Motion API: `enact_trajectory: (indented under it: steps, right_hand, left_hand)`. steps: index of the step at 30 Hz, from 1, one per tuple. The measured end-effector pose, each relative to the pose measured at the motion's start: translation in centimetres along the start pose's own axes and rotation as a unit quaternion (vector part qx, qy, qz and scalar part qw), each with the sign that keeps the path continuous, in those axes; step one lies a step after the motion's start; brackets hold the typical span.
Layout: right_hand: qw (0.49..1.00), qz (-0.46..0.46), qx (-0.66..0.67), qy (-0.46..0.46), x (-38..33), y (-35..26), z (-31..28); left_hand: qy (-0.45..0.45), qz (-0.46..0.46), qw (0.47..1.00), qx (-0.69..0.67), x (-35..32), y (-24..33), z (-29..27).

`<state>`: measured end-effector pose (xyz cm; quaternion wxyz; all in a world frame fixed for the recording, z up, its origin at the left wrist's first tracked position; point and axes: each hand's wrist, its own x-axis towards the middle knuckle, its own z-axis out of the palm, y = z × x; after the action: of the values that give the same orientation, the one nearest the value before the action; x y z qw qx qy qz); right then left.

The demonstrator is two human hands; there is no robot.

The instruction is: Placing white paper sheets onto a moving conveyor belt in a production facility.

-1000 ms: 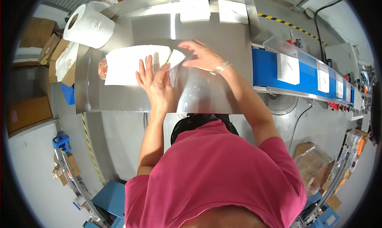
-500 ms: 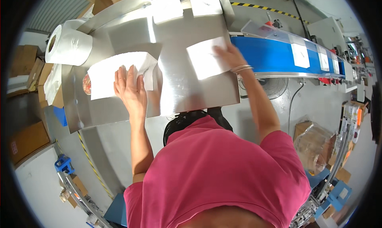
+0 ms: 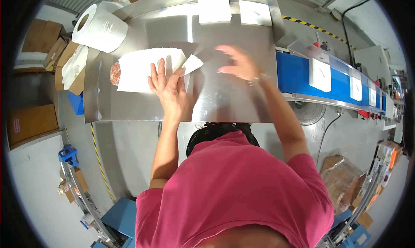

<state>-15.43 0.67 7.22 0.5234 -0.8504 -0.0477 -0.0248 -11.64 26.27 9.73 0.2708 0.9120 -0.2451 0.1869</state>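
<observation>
My left hand (image 3: 169,87) lies over a stack of white sheets (image 3: 134,70) on the steel table, fingers spread and pressing on its right part. By the thumb, one white sheet's corner (image 3: 193,64) stands up and folds away from the stack. A round red-patterned object (image 3: 115,73) pokes out at the stack's left end; the rest of it is hidden. Over the table, to the right of the stack, my right hand (image 3: 242,65) is blurred by motion. Its thumb and fingers are apart, with nothing between them.
A blue conveyor belt (image 3: 294,75) adjoins the table's right side, carrying a white sheet (image 3: 320,75) and others farther along under a clear guard. Two white pieces (image 3: 215,9) sit at the table's back edge. At the back left stands a large white roll (image 3: 103,29).
My right hand has left the white sheet it was touching and moved left, and that sheet is gone from the table's right part. Near my left thumb, a sheet corner has lifted. The view has shifted.
</observation>
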Motion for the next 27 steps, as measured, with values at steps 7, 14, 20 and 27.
enact_trajectory:
  steps: [7,14,20,27]
  right_hand:
    - [0.984,0.075,0.118,-0.110,4.4,-0.7,3.1]
    - [0.935,0.252,0.041,0.248,-7.9,5.9,-6.7]
    - [0.799,0.342,-0.330,0.368,-15.8,11.8,-16.5]
    - [0.950,0.082,-0.177,0.243,-3.4,2.6,-4.1]
  left_hand:
    - [-0.032,0.006,0.999,-0.001,0.6,-0.6,-0.9]
    - [-0.022,0.009,0.999,0.029,0.7,-1.6,-1.6]
    - [-0.021,0.012,0.999,0.048,0.7,-1.7,-2.0]
    - [-0.032,0.037,0.999,0.017,0.7,-1.0,-2.5]
